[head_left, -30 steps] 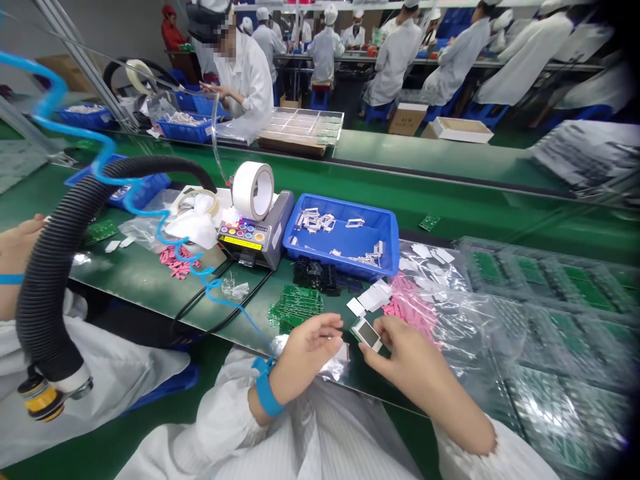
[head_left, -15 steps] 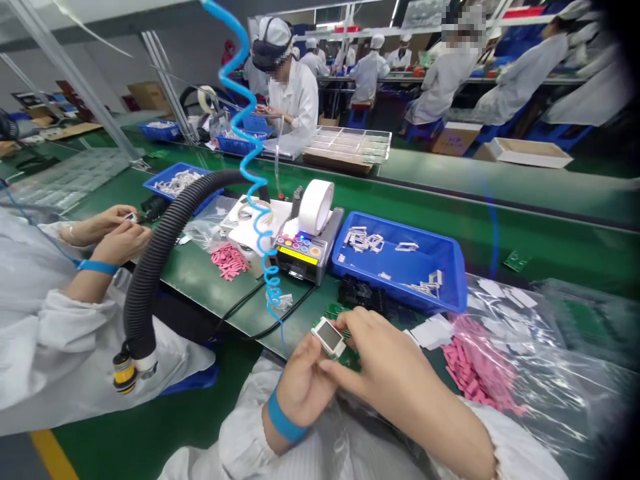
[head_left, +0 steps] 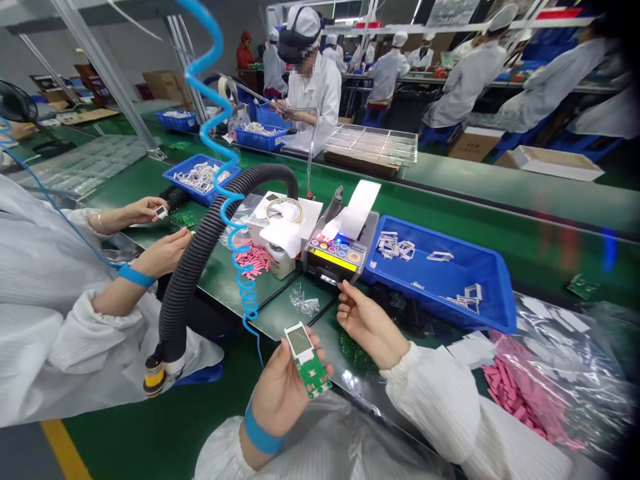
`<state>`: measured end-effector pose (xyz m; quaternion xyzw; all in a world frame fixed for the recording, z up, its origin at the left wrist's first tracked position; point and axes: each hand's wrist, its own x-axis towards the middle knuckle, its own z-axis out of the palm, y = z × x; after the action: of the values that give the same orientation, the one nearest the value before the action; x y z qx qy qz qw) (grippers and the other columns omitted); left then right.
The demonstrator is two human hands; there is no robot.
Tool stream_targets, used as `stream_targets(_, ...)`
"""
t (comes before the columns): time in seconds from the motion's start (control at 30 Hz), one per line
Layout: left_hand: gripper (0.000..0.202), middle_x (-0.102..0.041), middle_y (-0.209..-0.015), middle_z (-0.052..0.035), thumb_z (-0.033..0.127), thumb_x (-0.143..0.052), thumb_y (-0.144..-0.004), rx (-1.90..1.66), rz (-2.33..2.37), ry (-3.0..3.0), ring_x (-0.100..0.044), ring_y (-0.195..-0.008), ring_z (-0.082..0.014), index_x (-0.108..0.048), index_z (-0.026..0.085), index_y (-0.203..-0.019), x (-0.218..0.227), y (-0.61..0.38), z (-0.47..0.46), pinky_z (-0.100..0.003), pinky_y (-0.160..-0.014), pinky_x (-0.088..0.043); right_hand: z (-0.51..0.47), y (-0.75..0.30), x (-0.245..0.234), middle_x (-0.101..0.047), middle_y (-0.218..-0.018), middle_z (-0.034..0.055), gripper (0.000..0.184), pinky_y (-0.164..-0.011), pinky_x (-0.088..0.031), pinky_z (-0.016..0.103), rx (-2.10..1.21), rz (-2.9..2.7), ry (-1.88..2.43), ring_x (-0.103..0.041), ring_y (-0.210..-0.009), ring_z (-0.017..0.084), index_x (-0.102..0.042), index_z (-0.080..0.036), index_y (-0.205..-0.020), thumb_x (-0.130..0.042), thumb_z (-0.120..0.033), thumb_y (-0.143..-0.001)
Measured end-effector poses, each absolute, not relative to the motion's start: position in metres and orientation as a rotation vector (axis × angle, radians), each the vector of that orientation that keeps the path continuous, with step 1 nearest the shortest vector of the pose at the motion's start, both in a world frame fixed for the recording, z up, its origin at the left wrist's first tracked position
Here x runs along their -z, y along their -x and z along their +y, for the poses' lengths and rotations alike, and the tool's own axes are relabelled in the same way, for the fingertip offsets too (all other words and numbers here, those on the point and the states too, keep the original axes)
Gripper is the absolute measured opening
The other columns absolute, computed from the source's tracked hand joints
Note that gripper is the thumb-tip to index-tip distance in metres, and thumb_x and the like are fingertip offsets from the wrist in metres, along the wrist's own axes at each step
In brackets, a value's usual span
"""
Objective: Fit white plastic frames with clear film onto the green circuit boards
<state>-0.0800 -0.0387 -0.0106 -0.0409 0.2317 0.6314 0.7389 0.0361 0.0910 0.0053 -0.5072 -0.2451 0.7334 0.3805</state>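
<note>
While grasping board in left hand, avoid slackening: could drop it. Cannot tell whether pinching anything at tape machine with right hand.

I see room inside the table's near edge between coiled cord and right hand; tape dispenser (bin alongside) blocks beyond.

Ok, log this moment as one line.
left hand: holds board | right hand: fingers at dispenser front | bin: white frames inside
</note>
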Motion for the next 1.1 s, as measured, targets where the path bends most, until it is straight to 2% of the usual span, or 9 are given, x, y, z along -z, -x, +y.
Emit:
stream_targets(0.27, 0.033, -0.066, -0.08, 0.0, 0.042, -0.073, -0.068, -1.394, 0.512, 0.106, -0.061, -0.073, -0.0119, -0.068, 0.02, -0.092, 0.01, 0.081, -0.035, -0.029, -0.074, -0.049, 0.093, -0.02, -0.01, -0.043, -0.058, -0.007, 0.03, -0.036, -0.035, 0.017, -1.85, -0.505, 1.246, -0.038, -0.043, 0.005, -0.047, -0.02, -0.071, -0.074, -0.033, -0.068)
stream_targets(0.43, 0.032, -0.066, -0.082, -0.0004, 0.041, -0.072, -0.071, -1.403, 0.487, 0.101, -0.061, -0.073, -0.0114, -0.068, 0.019, -0.094, 0.008, 0.083, -0.037, -0.029, -0.076, -0.049, 0.095, -0.015, -0.013, -0.039, -0.057, -0.0077, 0.029, -0.036, -0.033, 0.017, -1.845, -0.576, 1.241, -0.034, -0.042, 0.005, -0.043, -0.021, -0.069, -0.069, -0.033, -0.073)
stream_targets(0.6, 0.031, -0.066, -0.091, -0.0013, 0.043, -0.07, -0.071, -1.409, 0.487, -0.019, -0.062, -0.076, -0.0117, -0.068, 0.02, -0.092, 0.0, 0.078, -0.038, -0.028, -0.075, -0.049, 0.058, -0.032, -0.052, -0.038, -0.06, -0.0052, 0.028, -0.041, -0.038, 0.019, -1.901, -0.894, 1.127, -0.039, -0.048, 0.008, -0.045, -0.021, -0.066, -0.062, -0.038, -0.079)
stream_targets(0.67, 0.033, -0.065, -0.091, -0.0019, 0.044, -0.07, -0.071, -1.416, 0.498, -0.094, -0.062, -0.075, -0.0124, -0.067, 0.019, -0.092, -0.002, 0.073, -0.039, -0.027, -0.072, -0.049, 0.034, -0.05, -0.074, -0.044, -0.064, -0.0013, 0.03, -0.048, -0.045, 0.023, -1.794, -1.343, 1.046, -0.048, -0.055, 0.011, -0.047, -0.021, -0.063, -0.055, -0.041, -0.084)
stream_targets(0.73, 0.036, -0.063, -0.086, -0.0028, 0.046, -0.07, -0.07, -1.419, 0.503, -0.18, -0.061, -0.073, -0.0134, -0.066, 0.018, -0.093, -0.004, 0.067, -0.04, -0.027, -0.068, -0.049, 0.012, -0.068, -0.093, -0.056, -0.085, 0.0052, 0.025, -0.059, -0.052, 0.028, -1.5, -1.806, 0.939, -0.058, -0.075, 0.018, -0.053, -0.023, -0.064, -0.057, -0.038, -0.084)
stream_targets(0.8, 0.038, -0.061, -0.083, -0.0039, 0.048, -0.068, -0.071, -1.412, 0.505, -0.26, -0.059, -0.073, -0.0148, -0.065, 0.017, -0.093, -0.007, 0.06, -0.041, -0.027, -0.067, -0.048, -0.003, -0.081, -0.105, -0.055, -0.111, 0.0073, 0.016, -0.072, -0.054, 0.034, -1.185, -2.09, 0.853, -0.059, -0.098, 0.025, -0.057, -0.025, -0.068, -0.06, -0.033, -0.081)
stream_targets(0.87, 0.042, -0.06, -0.079, -0.0044, 0.052, -0.067, -0.07, -1.383, 0.497, -0.31, -0.058, -0.07, -0.015, -0.065, 0.016, -0.091, -0.011, 0.053, -0.042, -0.028, -0.066, -0.047, -0.01, -0.087, -0.108, -0.05, -0.125, 0.0062, 0.011, -0.079, -0.054, 0.038, -0.994, -2.204, 0.833, -0.054, -0.111, 0.029, -0.057, -0.027, -0.07, -0.059, -0.029, -0.081)
stream_targets(1.0, 0.044, -0.059, -0.078, -0.0039, 0.052, -0.072, -0.064, -1.352, 0.523, -0.358, -0.054, -0.065, -0.0131, -0.065, 0.016, -0.087, -0.023, 0.043, -0.042, -0.025, -0.059, -0.044, -0.008, -0.084, -0.102, -0.047, -0.132, 0.0064, 0.01, -0.08, -0.054, 0.041, -0.911, -2.205, 0.93, -0.049, -0.119, 0.03, -0.056, -0.026, -0.072, -0.055, -0.024, -0.082)
stream_targets(1.1, 0.043, -0.058, -0.077, -0.0021, 0.053, -0.071, -0.064, -1.366, 0.572, -0.403, -0.054, -0.067, -0.0139, -0.066, 0.019, -0.088, -0.03, 0.039, -0.043, -0.026, -0.062, -0.045, -0.002, -0.082, -0.099, -0.05, -0.129, 0.0076, 0.015, -0.08, -0.054, 0.041, -0.893, -2.137, 0.988, -0.047, -0.123, 0.03, -0.055, -0.025, -0.068, -0.055, -0.024, -0.083)
